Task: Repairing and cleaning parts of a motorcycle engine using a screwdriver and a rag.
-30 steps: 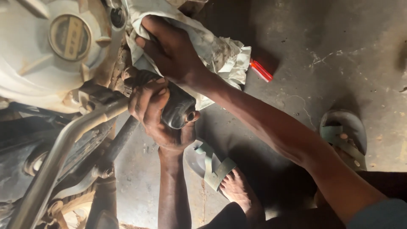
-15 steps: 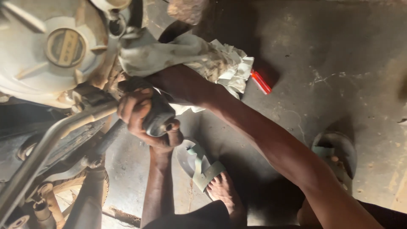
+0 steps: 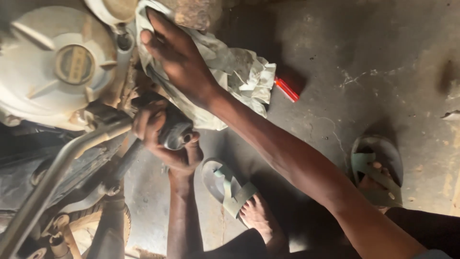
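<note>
Near, bottom centre: bare foot (image 3: pixel 256 216) in a grey-green sandal (image 3: pixel 230 189), flat on the concrete floor (image 3: pixel 383 72). To the right, a second sandal (image 3: pixel 376 168) of the same colour, toes showing under its strap.

Near left: exhaust pipe (image 3: pixel 52 175), dull metal, running from the bottom left corner up toward the engine; dusty frame parts beside and below it.

Middle, left of centre: left hand (image 3: pixel 163 136), forearm rising from the bottom edge, fingers wrapped tightly around a dark rubber footrest (image 3: pixel 175 132) whose round end shows between thumb and fingers.

Far left: engine cover (image 3: pixel 52 72), pale, round, dusty, with a circular cap at its centre.

Far centre: right hand (image 3: pixel 179 60), arm crossing from the bottom right, palm and spread fingers pressed flat on a crumpled pale cloth (image 3: pixel 235 76), which lies against the engine side, just above the footrest. Grip: flat pressing, not a closed grasp.

Far, right of cloth: small red object (image 3: pixel 287 89), on the floor, touching the cloth's edge.
</note>
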